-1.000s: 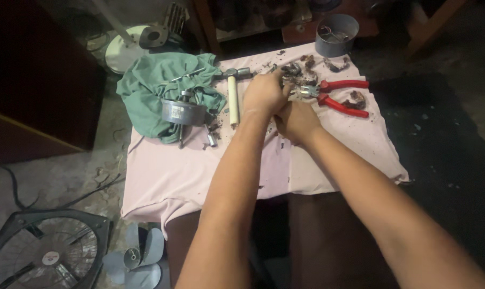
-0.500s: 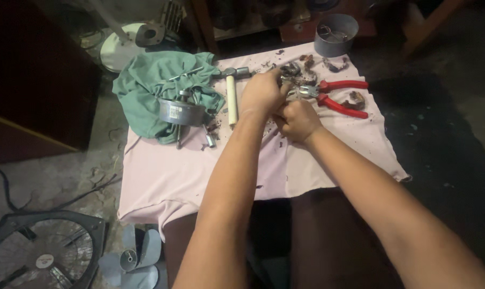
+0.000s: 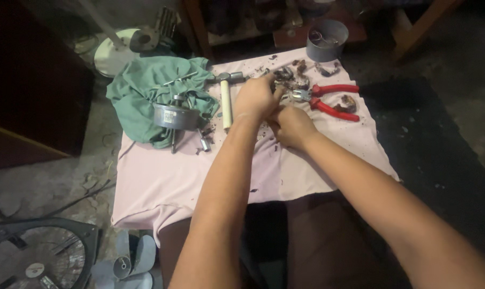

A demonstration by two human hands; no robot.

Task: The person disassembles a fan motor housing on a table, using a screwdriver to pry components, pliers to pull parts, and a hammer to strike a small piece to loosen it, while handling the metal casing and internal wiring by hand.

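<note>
My left hand [image 3: 257, 97] reaches over a pink cloth [image 3: 162, 182] that covers a small table. Its fingertips are pinched at a cluster of small rusty metal parts [image 3: 288, 79]. My right hand [image 3: 291, 126] lies just below it with its fingers curled and its thumb touching the left hand. Whatever sits between the two hands is hidden. Red-handled pliers [image 3: 331, 99] lie right of my hands, jaws pointing toward them. A hammer with a pale handle [image 3: 226, 104] lies just left of my left hand.
A round grey motor [image 3: 175, 115] rests on a crumpled green cloth [image 3: 140, 88] at the table's left. A grey cup [image 3: 326, 42] stands at the far edge. On the floor are a fan guard [image 3: 33, 257], fan blades [image 3: 127, 262] and a white fan base [image 3: 114, 53].
My hands stay together at the same spot near the pliers. The right hand has slid slightly toward me. Nothing else on the cloth has moved.
</note>
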